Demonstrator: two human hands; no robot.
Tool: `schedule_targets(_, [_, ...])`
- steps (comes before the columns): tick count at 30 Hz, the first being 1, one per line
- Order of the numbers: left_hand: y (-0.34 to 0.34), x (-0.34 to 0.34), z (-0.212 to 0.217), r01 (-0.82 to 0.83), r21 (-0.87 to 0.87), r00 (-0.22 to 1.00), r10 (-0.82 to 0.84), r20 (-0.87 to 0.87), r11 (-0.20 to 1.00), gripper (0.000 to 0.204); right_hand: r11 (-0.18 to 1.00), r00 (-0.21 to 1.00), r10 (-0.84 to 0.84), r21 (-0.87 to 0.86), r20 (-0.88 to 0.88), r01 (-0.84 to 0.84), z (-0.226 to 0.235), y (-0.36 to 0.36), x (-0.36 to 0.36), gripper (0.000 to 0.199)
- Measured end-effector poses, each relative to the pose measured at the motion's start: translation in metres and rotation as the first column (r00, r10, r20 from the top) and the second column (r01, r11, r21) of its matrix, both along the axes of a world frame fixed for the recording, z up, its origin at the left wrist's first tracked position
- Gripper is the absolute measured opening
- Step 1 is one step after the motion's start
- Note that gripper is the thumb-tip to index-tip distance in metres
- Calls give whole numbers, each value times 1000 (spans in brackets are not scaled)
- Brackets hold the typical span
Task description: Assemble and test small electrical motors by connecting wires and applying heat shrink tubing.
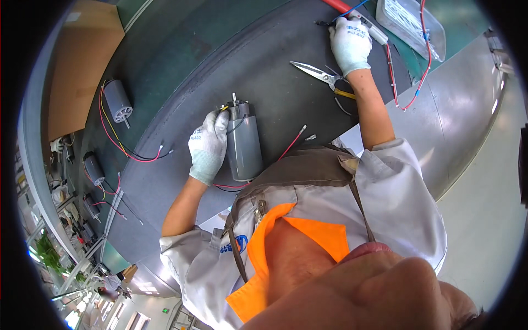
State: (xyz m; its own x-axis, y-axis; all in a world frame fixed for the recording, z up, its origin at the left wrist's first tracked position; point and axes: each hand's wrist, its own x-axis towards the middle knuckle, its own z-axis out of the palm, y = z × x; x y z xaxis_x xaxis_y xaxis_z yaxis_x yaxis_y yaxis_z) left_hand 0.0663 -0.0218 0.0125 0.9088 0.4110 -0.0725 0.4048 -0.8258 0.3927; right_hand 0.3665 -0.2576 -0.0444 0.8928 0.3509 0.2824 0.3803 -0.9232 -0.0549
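A grey cylindrical electric motor (245,144) lies on the dark work mat in front of me, its shaft pointing away. My left hand (208,144), in a white glove, is closed at the motor's far end, fingertips against the black end cap beside a short yellow wire (224,108). Farther off to the right, my gloved right hand (352,45) has its fingers curled down by a white cylindrical piece (377,34) and a red tube (336,5). What it grips is hidden. Scissors (319,73) with a yellow handle lie just left of my right wrist.
More grey motors with loose wires, one of them larger (116,100), stand along the left. A clear plastic tray (440,41) of white strips sits at the far right, with red cable (391,77) looping beside it. A brown cardboard panel (82,60) rises at the far left.
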Motion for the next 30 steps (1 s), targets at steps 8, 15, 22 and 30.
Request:
schedule_targets(8, [14,2,2,74,-198,996,-61,72,977,38,825,954,290,525,-76,-209,17,-27,-3,18])
schedule_targets(15, [51,11,59,-288,-608,838,-113,-534,740,64,196,221,899,799,-377,568,96,-4,-87,28])
schedule_targets(22, [53,5,81,-339,-716,882,-60,-468,611,53,313,-178,942,557,-284,769,51,57,-178,25])
schedule_targets(30, [47,-20,32,-283,-886,958,161,-239,367,34,393,-117,908,721,-402,571,59,63,-198,26])
